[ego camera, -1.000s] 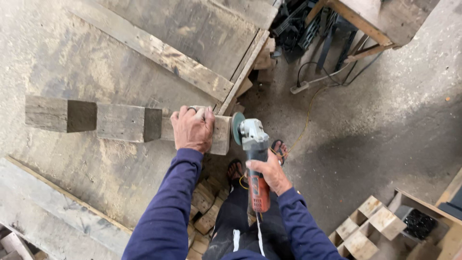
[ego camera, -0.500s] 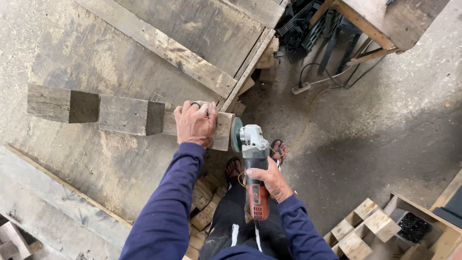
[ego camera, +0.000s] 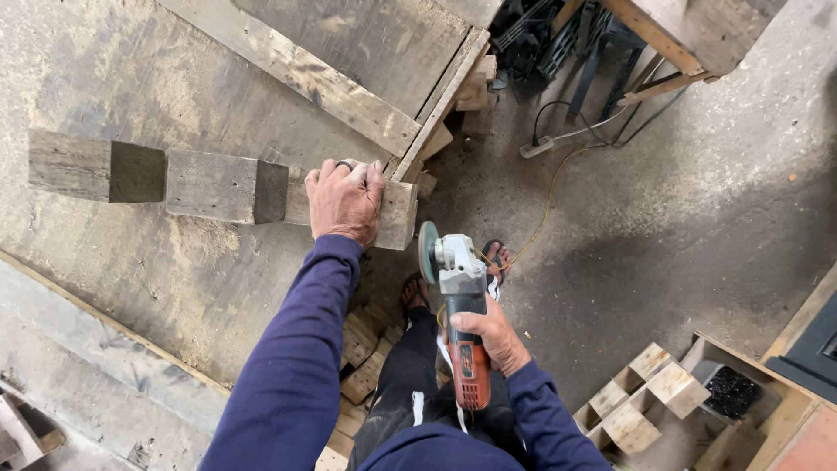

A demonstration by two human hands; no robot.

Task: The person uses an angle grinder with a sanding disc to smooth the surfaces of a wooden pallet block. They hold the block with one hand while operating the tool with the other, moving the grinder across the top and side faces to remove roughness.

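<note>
Firmly, left hand (ego camera: 346, 202) presses wooden block (ego camera: 397, 214); right hand (ego camera: 493, 336) holds angle grinder (ego camera: 460, 301).

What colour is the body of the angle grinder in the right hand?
Orange-red handle with a silver-grey metal head, on the angle grinder; seen in the head view.

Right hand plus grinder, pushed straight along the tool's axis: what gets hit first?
The right hand holds the angle grinder pointing up the frame. Its disc sits just beside the end of the wooden block under the left hand. That block end probably comes first, though depth is unclear.
</note>
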